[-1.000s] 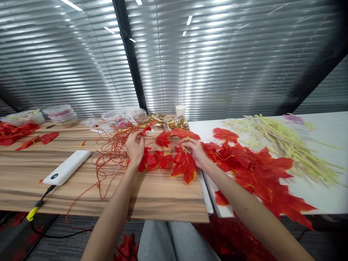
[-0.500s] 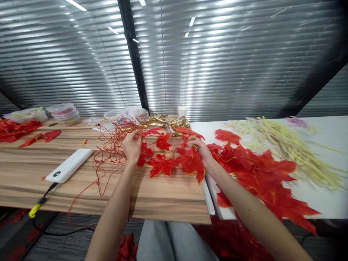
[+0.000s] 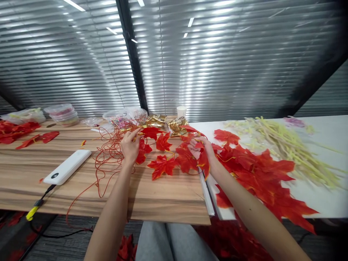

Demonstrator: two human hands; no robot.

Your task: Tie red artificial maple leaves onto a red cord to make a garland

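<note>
My left hand [image 3: 130,146] is closed, thumb and forefinger pinched at the edge of a dark red artificial maple leaf [image 3: 150,133]. My right hand [image 3: 203,148] is closed around another red maple leaf [image 3: 204,163], which hangs down below the fingers. Between my hands lie more red maple leaves [image 3: 162,166] with yellow stems, joined into a loose strand on the wooden table. A tangle of thin red cord [image 3: 110,148] spreads beside my left hand. Under and beyond my right forearm is a pile of red maple leaves [image 3: 261,174].
A white power bank [image 3: 67,167] with a black cable lies at left. Plastic tubs [image 3: 62,114], gold wrappers [image 3: 178,126] and a paper cup [image 3: 181,111] line the back. Yellow-green strips [image 3: 288,148] cover part of the white table [image 3: 333,134]. A gap separates the two tables.
My right hand has turned, its fingers now curled more openly to view around a leaf. The leaf by my left fingers has tilted and looks darker.
</note>
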